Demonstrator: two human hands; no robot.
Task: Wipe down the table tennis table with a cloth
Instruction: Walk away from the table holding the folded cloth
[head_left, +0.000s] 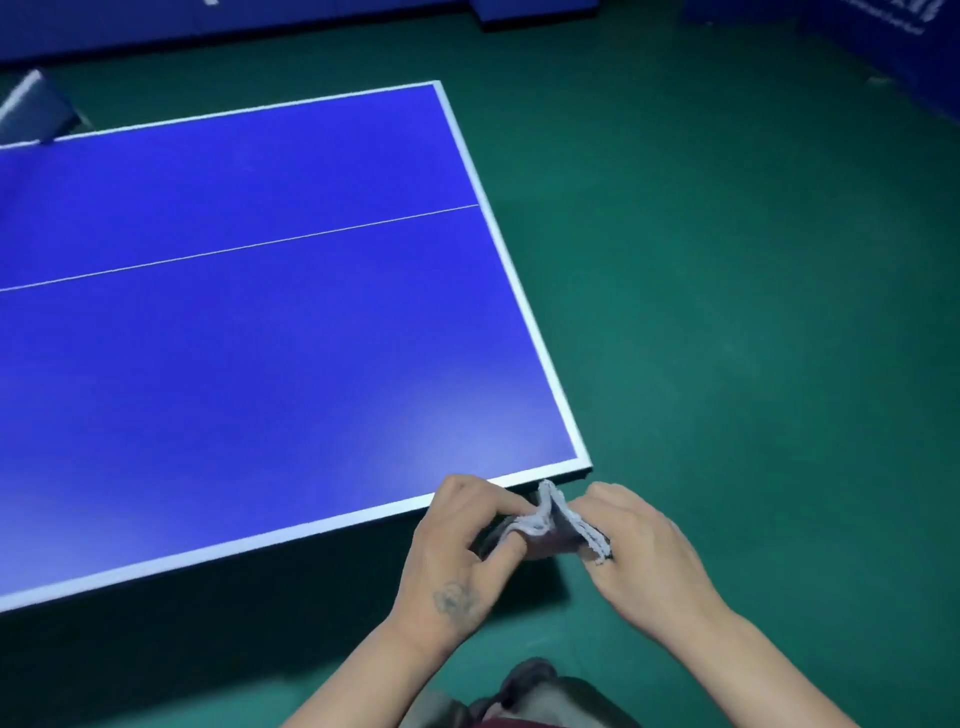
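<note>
The blue table tennis table (270, 332) with white edge lines fills the left and middle of the head view, its near right corner just above my hands. A small grey cloth (553, 525) with a white stitched hem is bunched in the air just off that corner. My left hand (457, 545) pinches the cloth's left side. My right hand (644, 545) grips its right side. Both hands are below the table's near edge, over the floor, and the cloth does not touch the table top.
Green floor (753, 312) spreads to the right of and behind the table. Blue barrier boards (893, 36) line the back and right far edges. The end of the net (31, 111) shows at the far left. My shoes (524, 686) appear at the bottom.
</note>
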